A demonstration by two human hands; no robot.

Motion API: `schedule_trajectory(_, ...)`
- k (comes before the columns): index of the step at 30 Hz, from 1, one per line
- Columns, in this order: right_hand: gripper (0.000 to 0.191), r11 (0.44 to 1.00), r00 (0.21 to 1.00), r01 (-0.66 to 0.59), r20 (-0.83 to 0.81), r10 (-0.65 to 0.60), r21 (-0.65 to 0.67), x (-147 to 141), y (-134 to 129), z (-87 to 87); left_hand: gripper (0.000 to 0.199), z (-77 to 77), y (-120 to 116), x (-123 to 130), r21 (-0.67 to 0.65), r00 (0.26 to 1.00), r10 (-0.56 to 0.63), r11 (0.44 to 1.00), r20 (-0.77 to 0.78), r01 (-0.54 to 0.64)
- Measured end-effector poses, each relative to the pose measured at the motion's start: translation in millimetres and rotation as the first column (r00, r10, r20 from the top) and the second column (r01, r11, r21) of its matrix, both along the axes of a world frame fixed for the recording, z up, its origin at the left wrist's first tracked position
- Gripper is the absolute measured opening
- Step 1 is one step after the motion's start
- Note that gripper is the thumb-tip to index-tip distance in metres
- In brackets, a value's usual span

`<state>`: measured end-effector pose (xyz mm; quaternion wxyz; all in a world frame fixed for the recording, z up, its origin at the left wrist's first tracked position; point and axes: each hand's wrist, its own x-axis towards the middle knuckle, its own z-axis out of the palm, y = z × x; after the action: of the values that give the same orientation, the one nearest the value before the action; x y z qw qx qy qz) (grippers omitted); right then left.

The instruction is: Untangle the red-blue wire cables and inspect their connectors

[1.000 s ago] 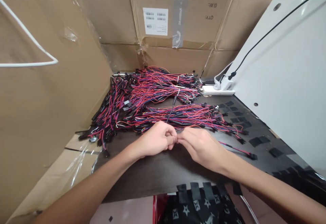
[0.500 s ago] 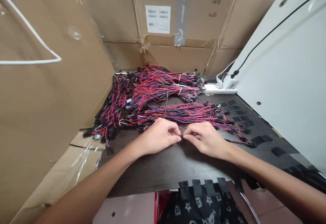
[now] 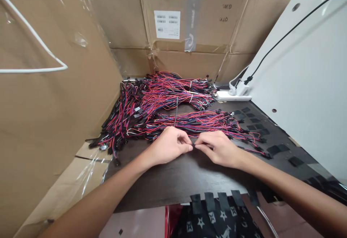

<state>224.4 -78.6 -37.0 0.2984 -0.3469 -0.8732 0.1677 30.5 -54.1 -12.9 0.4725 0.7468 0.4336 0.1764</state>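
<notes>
My left hand (image 3: 170, 146) is closed in a pinch, and a thin black cable (image 3: 176, 115) with a thicker dark tip rises from behind it. Facing it, my right hand (image 3: 219, 149) also pinches, its fingertips almost touching those of the left. A short dark bit of wire spans the small gap between them. From behind the right hand, red and black wires (image 3: 253, 151) run to a dark connector; whether they belong to the same cable is hidden. Just beyond the hands lies a bundle of red, blue and black wires (image 3: 200, 122).
More wire bundles (image 3: 168, 91) are heaped at the back and left of the dark table (image 3: 162, 180). A white power strip (image 3: 234, 96) sits back right. Black tape pieces (image 3: 295, 161) stick to the right side and front edge. Cardboard (image 3: 67, 86) and a white panel (image 3: 298, 57) enclose the table.
The view has tilted up slightly. Both hands hold nearly the same pinch, and the wire between the fingertips shows a little less clearly.
</notes>
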Motion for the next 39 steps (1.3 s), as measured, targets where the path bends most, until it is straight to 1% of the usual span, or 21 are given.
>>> schedule_trajectory(2, 0.02, 0.999, 0.999, -0.023, 0.026, 0.022, 0.039, 1.5, -0.6, -2.7, 0.007, 0.1, -0.1, 0.4, -0.024, 1.0, -0.006, 1.0, 0.007, 0.006)
schedule_trajectory(5, 0.02, 0.997, 0.998, -0.032, 0.057, 0.028, 0.07, 3.2, -0.8, -5.7, 0.009, 0.0, -0.6, 1.3, -0.022, 1.0, 0.01, 1.0, -0.01, -0.011)
schedule_trajectory(9, 0.02, 0.994, 0.995, -0.057, 0.092, 0.048, 0.09, 3.0, 0.7, -7.7, 0.009, -0.4, -0.1, 1.2, -0.141, 0.998, 0.058, 0.988, -0.023, -0.061)
schedule_trajectory(10, 0.02, 0.994, 0.994, -0.06, 0.097, 0.051, 0.091, 2.6, 1.4, -8.4, 0.009, -0.7, 0.1, 0.9, -0.154, 0.998, 0.065, 0.986, -0.027, -0.069)
schedule_trajectory(12, 0.019, 0.994, 0.994, -0.062, 0.1, 0.053, 0.087, 1.7, 3.4, -10.5, 0.009, -1.5, 0.5, 0.4, -0.114, 0.997, 0.068, 0.991, -0.036, -0.072)
schedule_trajectory(16, 0.018, 0.996, 0.993, -0.039, 0.111, 0.031, 0.075, 0.2, 8.7, -13.5, 0.011, -3.6, 0.3, 1.0, 0.071, 0.996, 0.064, 0.996, -0.065, -0.06)
schedule_trajectory(19, 0.02, 0.994, 0.977, -0.023, 0.214, 0.001, 0.105, -2.5, 6.3, -7.1, 0.012, -5.3, 0.4, 1.9, 0.131, 0.994, 0.072, 0.99, -0.08, -0.061)
schedule_trajectory(22, 0.02, 0.988, 0.936, -0.012, 0.349, -0.043, 0.155, -8.1, -12.1, 7.9, 0.013, -6.1, 1.3, 2.2, 0.141, 0.993, 0.069, 0.988, -0.091, -0.056)
schedule_trajectory(24, 0.021, 0.983, 0.934, -0.018, 0.354, -0.048, 0.18, -12.2, -33.5, 17.9, 0.013, -5.8, 1.7, 2.3, 0.138, 0.993, 0.071, 0.989, -0.093, -0.058)
schedule_trajectory(25, 0.022, 0.985, 0.94, -0.048, 0.342, -0.011, 0.165, -14.0, -45.4, 21.5, 0.012, -5.4, 1.8, 2.5, 0.134, 0.993, 0.074, 0.989, -0.091, -0.061)
schedule_trajectory(27, 0.022, 0.994, 0.952, -0.071, 0.304, 0.042, 0.086, -16.7, -68.3, 24.7, 0.012, -4.9, 1.8, 2.9, 0.13, 0.993, 0.077, 0.989, -0.086, -0.066)
schedule_trajectory(28, 0.02, 0.997, 0.957, -0.064, 0.286, 0.05, 0.039, -17.6, -77.9, 24.2, 0.012, -4.8, 1.7, 3.2, 0.133, 0.993, 0.077, 0.989, -0.086, -0.065)
schedule_trajectory(30, 0.016, 0.999, 0.965, -0.019, 0.261, 0.025, -0.027, -18.8, -92.1, 19.7, 0.012, -5.0, 1.5, 3.8, 0.142, 0.993, 0.074, 0.988, -0.091, -0.061)
schedule_trajectory(33, 0.009, 0.997, 0.962, 0.053, 0.271, -0.035, -0.06, -20.6, -102.5, 7.8, 0.013, -6.0, 1.5, 4.0, 0.152, 0.993, 0.071, 0.987, -0.09, -0.056)
schedule_trajectory(34, 0.009, 0.996, 0.959, 0.065, 0.279, -0.045, -0.06, -21.4, -104.4, 3.7, 0.013, -6.2, 1.5, 3.9, 0.153, 0.994, 0.068, 0.987, -0.09, -0.054)
schedule_trajectory(37, 0.013, 0.998, 0.96, 0.012, 0.28, 0.004, -0.057, -24.8, -109.2, -3.1, 0.013, -5.9, 1.4, 3.3, 0.155, 0.993, 0.064, 0.987, -0.098, -0.049)
schedule_trajectory(39, 0.012, 0.995, 0.962, -0.074, 0.259, 0.089, -0.066, -26.5, -111.1, 0.4, 0.013, -5.0, 1.1, 3.1, 0.151, 0.993, 0.06, 0.988, -0.106, -0.043)
